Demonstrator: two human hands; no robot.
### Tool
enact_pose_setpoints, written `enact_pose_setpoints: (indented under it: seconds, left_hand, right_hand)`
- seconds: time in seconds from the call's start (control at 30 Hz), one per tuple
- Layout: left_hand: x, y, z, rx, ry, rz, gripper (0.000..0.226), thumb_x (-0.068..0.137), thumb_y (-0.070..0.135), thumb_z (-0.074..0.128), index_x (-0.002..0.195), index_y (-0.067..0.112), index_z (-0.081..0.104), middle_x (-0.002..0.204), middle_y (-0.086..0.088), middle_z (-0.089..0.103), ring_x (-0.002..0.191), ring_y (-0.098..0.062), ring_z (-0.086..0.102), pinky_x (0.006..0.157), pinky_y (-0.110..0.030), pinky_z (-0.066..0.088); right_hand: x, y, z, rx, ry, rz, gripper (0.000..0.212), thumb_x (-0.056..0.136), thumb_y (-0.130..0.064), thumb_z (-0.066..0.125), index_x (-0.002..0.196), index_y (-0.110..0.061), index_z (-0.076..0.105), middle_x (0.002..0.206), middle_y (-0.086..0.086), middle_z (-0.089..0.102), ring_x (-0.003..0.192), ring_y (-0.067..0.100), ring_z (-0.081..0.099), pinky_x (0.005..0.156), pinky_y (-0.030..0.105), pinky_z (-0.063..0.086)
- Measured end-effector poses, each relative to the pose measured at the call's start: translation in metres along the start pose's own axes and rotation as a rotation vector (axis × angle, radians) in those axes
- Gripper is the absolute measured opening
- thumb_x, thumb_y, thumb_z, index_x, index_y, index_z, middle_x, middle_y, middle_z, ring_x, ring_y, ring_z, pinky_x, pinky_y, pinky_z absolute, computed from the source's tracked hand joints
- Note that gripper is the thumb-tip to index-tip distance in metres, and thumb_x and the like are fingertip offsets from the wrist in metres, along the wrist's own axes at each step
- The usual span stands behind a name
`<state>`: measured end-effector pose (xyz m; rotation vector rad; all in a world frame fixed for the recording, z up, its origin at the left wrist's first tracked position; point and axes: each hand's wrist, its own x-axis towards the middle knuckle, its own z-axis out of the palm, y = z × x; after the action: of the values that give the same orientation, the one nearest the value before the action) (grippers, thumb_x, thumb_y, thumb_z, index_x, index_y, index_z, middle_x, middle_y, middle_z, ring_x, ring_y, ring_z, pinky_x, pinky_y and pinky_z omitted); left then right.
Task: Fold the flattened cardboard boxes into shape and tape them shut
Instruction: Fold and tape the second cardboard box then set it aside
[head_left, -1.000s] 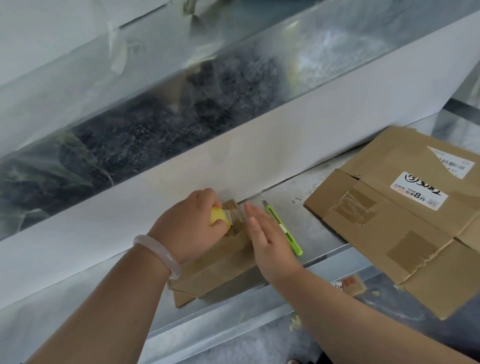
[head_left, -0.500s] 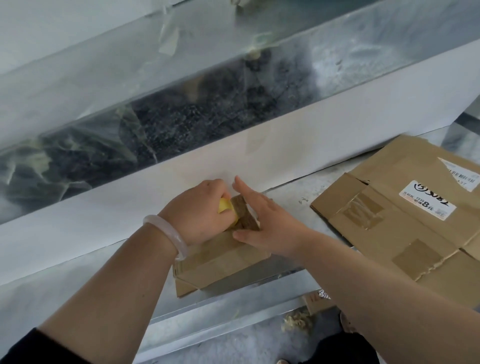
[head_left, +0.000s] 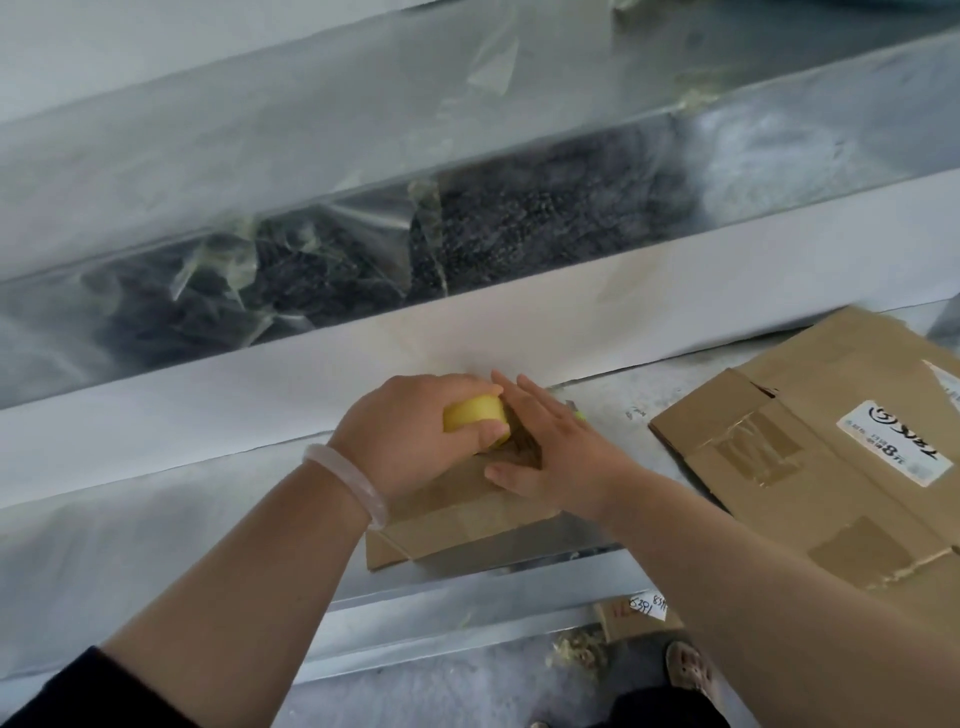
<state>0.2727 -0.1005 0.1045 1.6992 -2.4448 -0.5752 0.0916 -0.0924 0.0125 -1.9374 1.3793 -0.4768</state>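
Observation:
A small folded cardboard box (head_left: 457, 514) lies on the metal ledge in front of me. My left hand (head_left: 415, 441), with a pale bangle on the wrist, grips a yellow tape roll (head_left: 475, 415) at the box's far end. My right hand (head_left: 550, 447) lies flat on the box beside the roll, fingers straight and pressing down on its far end. A large flattened cardboard box (head_left: 810, 457) with old tape patches and a white label lies to the right.
The metal ledge (head_left: 156, 525) has a raised white wall (head_left: 675, 312) behind it and a trough of dark granules (head_left: 519, 218) beyond. A green utility knife (head_left: 577, 413) peeks out behind my right hand. A small labelled cardboard piece (head_left: 636, 610) and a sandalled foot (head_left: 688, 670) are on the floor below.
My right hand has turned from edge-on to flat on the box, sliding next to the tape roll. It now covers most of the green knife. The left hand keeps its grip.

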Motion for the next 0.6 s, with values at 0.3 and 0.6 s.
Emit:
enact_pose_setpoints:
  seconds: [0.3,0.6]
  left_hand:
    - [0.004,-0.001,-0.017,0.323,-0.131,-0.001,0.05,0.088,0.06,0.052,0.135,0.044,0.047,0.12,0.008,0.064,0.104,-0.015,0.059,0.086,-0.035,0.049]
    - [0.009,-0.003,-0.024,0.506,-0.248,-0.059,0.044,0.088,0.063,0.05,0.109,0.025,0.04,0.084,0.005,0.053,0.076,-0.016,0.053,0.061,-0.033,0.041]
  right_hand:
    - [-0.007,-0.01,-0.01,-0.075,-0.069,-0.019,0.079,0.095,-0.048,0.056,0.154,-0.043,0.005,0.16,-0.02,0.008,0.127,-0.014,-0.004,0.104,0.013,-0.001]
    - [0.003,0.005,0.001,-0.202,-0.022,-0.071,0.073,0.095,-0.054,0.045,0.155,-0.041,0.005,0.162,-0.019,0.012,0.149,0.0,-0.006,0.123,0.03,-0.002]
